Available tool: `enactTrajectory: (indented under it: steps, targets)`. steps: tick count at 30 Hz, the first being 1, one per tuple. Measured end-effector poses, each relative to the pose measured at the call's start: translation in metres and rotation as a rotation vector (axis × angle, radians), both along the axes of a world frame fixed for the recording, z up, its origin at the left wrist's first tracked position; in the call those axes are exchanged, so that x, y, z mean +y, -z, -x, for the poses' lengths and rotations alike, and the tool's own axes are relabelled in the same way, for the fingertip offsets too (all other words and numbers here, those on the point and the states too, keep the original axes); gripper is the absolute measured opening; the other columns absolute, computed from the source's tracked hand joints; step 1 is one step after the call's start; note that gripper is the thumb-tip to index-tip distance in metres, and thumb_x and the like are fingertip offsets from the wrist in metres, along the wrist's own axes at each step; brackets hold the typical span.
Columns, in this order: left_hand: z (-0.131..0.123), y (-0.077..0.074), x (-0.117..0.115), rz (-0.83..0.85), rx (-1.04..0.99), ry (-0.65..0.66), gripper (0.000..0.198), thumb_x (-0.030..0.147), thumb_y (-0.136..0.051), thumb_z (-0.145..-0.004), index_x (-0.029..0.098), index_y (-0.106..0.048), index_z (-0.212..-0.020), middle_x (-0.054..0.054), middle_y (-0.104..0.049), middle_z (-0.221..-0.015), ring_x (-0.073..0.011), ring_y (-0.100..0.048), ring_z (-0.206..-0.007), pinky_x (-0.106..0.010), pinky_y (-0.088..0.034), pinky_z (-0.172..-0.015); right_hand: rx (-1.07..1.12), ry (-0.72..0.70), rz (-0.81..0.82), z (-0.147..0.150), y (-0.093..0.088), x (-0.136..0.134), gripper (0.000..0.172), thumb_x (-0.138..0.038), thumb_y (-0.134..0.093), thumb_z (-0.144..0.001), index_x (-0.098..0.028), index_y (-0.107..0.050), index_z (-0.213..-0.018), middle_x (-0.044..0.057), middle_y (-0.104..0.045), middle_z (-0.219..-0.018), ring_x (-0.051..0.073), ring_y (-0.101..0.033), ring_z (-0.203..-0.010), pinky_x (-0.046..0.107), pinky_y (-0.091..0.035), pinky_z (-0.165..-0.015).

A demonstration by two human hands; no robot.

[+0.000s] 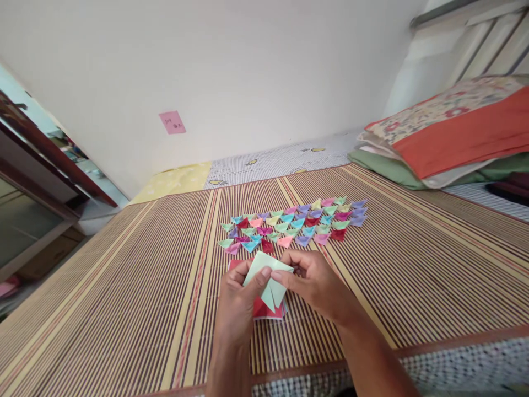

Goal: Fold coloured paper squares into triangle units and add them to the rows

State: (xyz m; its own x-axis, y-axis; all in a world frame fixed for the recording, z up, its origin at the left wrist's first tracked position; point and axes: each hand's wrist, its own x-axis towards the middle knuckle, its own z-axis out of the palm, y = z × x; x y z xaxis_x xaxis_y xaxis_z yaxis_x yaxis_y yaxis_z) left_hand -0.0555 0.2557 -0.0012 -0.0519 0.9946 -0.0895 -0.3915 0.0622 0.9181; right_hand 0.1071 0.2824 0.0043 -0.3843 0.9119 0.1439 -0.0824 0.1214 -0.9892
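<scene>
A pale green sheet of origami paper [264, 263], partly folded with a slit between two flaps at its lower end, is held up between both hands. My left hand [239, 289] pinches its left side, thumb on top. On the right side, the thumb and fingers of my right hand [309, 278] grip the edge near a corner. Under the hands lies a stack of paper squares [264, 312] with a red sheet on top, partly hidden. Just beyond are rows of small folded paper pieces [289, 225] in many colours.
All this rests on a striped bamboo mat [165, 286] over a bed. Folded bedding with a red and floral pillow [458, 129] is piled at the right. A pink note [172, 122] sticks to the white wall [248, 66]. A doorway opens at the far left.
</scene>
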Motion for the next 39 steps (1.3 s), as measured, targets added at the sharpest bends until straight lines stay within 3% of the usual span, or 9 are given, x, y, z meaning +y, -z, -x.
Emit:
enactTrajectory:
  steps: [9,13,17,20,23,28,30,34,39]
  targets:
    - [-0.001,0.0,0.0,-0.018,0.024,-0.067,0.026,0.033,-0.092,-0.073,0.014,-0.077,-0.078,-0.001,-0.073,-0.068,-0.0119,-0.063,-0.057,-0.022,-0.052,-0.058,-0.057,0.087,-0.134,-0.012,0.002,0.005,0.023,-0.032,-0.064,-0.093,-0.019,-0.063,-0.074,-0.003,-0.054,-0.068,0.014,-0.048,-0.063,0.026,-0.038,-0.058]
    - [-0.003,-0.002,-0.001,-0.029,0.063,-0.088,0.028,0.036,-0.092,-0.072,0.014,-0.075,-0.075,-0.001,-0.071,-0.068,-0.0121,-0.062,-0.057,-0.023,-0.052,-0.057,-0.032,0.174,-0.165,-0.016,0.001,0.007,0.022,-0.031,-0.062,-0.095,-0.02,-0.066,-0.077,-0.001,-0.059,-0.071,0.015,-0.054,-0.066,0.027,-0.044,-0.061]
    - [-0.007,-0.003,-0.003,-0.038,0.168,-0.109,0.03,0.039,-0.093,-0.071,0.015,-0.074,-0.073,0.001,-0.066,-0.063,-0.011,-0.057,-0.054,-0.022,-0.047,-0.053,-0.042,0.278,-0.306,-0.013,-0.006,0.0,0.009,-0.031,-0.069,-0.096,-0.023,-0.074,-0.098,0.004,-0.074,-0.095,0.022,-0.069,-0.092,0.035,-0.055,-0.084]
    - [-0.011,-0.003,-0.003,-0.084,0.247,-0.095,0.034,0.041,-0.092,-0.071,0.016,-0.069,-0.067,0.004,-0.057,-0.058,-0.0089,-0.048,-0.051,-0.02,-0.04,-0.05,-0.107,0.304,-0.488,-0.008,-0.014,-0.007,0.01,-0.023,-0.068,-0.097,-0.026,-0.074,-0.103,0.006,-0.075,-0.107,0.025,-0.069,-0.112,0.04,-0.054,-0.098]
    - [-0.014,-0.001,-0.002,-0.126,0.291,-0.073,0.037,0.043,-0.089,-0.074,0.017,-0.066,-0.064,0.004,-0.052,-0.056,-0.0087,-0.044,-0.051,-0.021,-0.037,-0.05,-0.144,0.295,-0.55,-0.005,-0.017,-0.008,0.012,-0.018,-0.066,-0.097,-0.026,-0.074,-0.102,0.005,-0.075,-0.108,0.025,-0.069,-0.114,0.04,-0.055,-0.098]
    - [-0.014,0.001,-0.001,-0.143,0.304,-0.03,0.037,0.042,-0.087,-0.077,0.017,-0.064,-0.063,0.004,-0.052,-0.056,-0.0094,-0.044,-0.052,-0.022,-0.036,-0.05,-0.134,0.249,-0.52,-0.007,-0.014,-0.005,0.011,-0.017,-0.065,-0.097,-0.025,-0.07,-0.091,0.004,-0.074,-0.1,0.024,-0.069,-0.109,0.041,-0.052,-0.101]
    - [-0.013,0.0,-0.001,-0.129,0.305,0.005,0.037,0.041,-0.088,-0.076,0.017,-0.064,-0.063,0.003,-0.053,-0.057,-0.0098,-0.045,-0.051,-0.022,-0.037,-0.05,-0.135,0.234,-0.481,-0.008,-0.013,-0.005,0.012,-0.017,-0.065,-0.096,-0.024,-0.068,-0.087,0.003,-0.073,-0.094,0.023,-0.069,-0.1,0.04,-0.052,-0.097]
    - [-0.012,-0.003,-0.002,-0.114,0.326,0.07,0.036,0.04,-0.089,-0.075,0.017,-0.064,-0.062,0.003,-0.054,-0.057,-0.0107,-0.046,-0.053,-0.023,-0.038,-0.052,-0.139,0.242,-0.344,-0.008,-0.012,-0.006,0.01,-0.021,-0.067,-0.092,-0.022,-0.069,-0.082,0.0,-0.069,-0.079,0.018,-0.064,-0.076,0.032,-0.052,-0.074]
    - [-0.009,-0.005,-0.004,-0.118,0.353,0.106,0.037,0.041,-0.087,-0.077,0.016,-0.065,-0.062,0.002,-0.055,-0.057,-0.0103,-0.046,-0.055,-0.022,-0.037,-0.054,-0.101,0.278,-0.268,-0.004,-0.011,-0.007,0.011,-0.022,-0.069,-0.087,-0.021,-0.068,-0.077,0.0,-0.069,-0.074,0.017,-0.062,-0.07,0.029,-0.049,-0.065]
